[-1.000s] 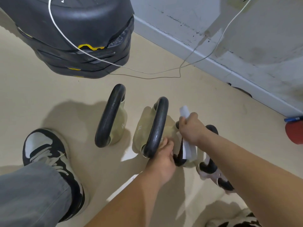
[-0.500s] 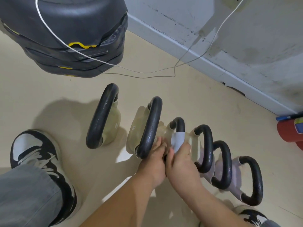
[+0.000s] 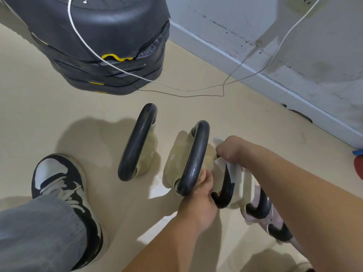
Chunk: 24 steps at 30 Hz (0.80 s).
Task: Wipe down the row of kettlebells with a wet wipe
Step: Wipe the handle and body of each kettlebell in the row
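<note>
A row of kettlebells with black handles stands on the beige floor. The first pale green kettlebell [image 3: 145, 146] is at the left, the second [image 3: 193, 158] beside it. My left hand [image 3: 200, 201] grips the near end of the third kettlebell's handle [image 3: 225, 191]. My right hand [image 3: 233, 150] holds a white wet wipe [image 3: 233, 171] wrapped over the far, upper part of that handle. Two more kettlebells [image 3: 259, 205], pale pink, run on to the right, partly hidden under my right forearm.
A stack of black weight plates [image 3: 106, 46] with yellow marks lies at the back left. A thin white cable [image 3: 196, 91] crosses the floor to the grey wall [image 3: 294, 55]. My sneaker [image 3: 64, 189] stands at the left. A red object [image 3: 358, 165] sits at the right edge.
My right hand slid the wipe from the near end of the third handle up to its far end. My right forearm now covers the kettlebells to the right. My left hand kept its hold.
</note>
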Motion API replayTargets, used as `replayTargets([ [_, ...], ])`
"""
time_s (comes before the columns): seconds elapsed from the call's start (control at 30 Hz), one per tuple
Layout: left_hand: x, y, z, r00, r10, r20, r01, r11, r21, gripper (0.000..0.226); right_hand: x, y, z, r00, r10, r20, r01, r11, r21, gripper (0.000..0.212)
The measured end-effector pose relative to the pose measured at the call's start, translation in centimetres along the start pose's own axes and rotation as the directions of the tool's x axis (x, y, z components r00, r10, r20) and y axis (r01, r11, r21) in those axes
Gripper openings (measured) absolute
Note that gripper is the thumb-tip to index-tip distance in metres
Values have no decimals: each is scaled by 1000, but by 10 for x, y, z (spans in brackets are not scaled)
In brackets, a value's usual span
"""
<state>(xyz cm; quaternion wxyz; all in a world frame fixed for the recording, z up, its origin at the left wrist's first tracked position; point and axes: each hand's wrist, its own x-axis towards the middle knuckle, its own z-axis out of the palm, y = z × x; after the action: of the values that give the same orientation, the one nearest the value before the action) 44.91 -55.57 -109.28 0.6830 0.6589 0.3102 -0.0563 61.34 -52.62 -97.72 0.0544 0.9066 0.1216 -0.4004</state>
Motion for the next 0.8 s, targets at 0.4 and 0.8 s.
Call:
replayTargets([
  [0.4, 1, 4, -2, 995, -98, 25, 101, 948, -301, 48, -56, 45, 75, 897, -289, -333, 263, 957, -122, 77],
  [0.8, -7, 5, -2, 1000, -1, -14, 2, 999, 48, 71, 7, 17, 9, 980, -182, -82, 172, 978, -115, 22],
])
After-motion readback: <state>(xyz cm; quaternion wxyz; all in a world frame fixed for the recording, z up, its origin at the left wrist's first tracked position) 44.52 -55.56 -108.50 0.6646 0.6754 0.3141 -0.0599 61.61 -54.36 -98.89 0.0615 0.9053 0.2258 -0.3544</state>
